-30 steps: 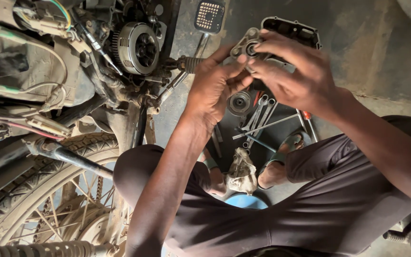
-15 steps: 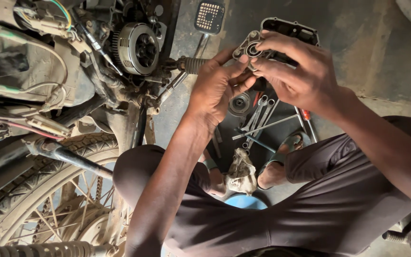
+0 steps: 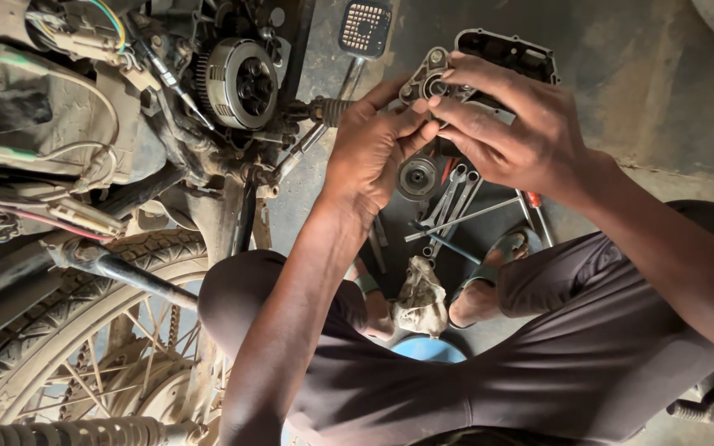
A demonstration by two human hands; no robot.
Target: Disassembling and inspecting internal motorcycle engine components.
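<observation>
Both hands hold a grey metal engine cover (image 3: 489, 62) up in front of me, near the top centre. My left hand (image 3: 373, 149) grips its left end, the thumb by a round bearing seat. My right hand (image 3: 514, 136) wraps over the cover's middle, fingertips pressing at the same spot. To the left is a motorcycle with its clutch assembly (image 3: 241, 83) exposed. On the floor below the hands lie several spanners (image 3: 452, 206) and a round metal part (image 3: 417, 177).
A spoked rear wheel with tyre (image 3: 68, 330) fills the lower left. A kick lever pedal (image 3: 365, 29) sticks up at the top. A dirty rag (image 3: 421, 293) and a blue round lid (image 3: 427, 348) lie between my sandalled feet.
The fingers of both hands have shifted slightly on the cover, which has stayed in about the same place.
</observation>
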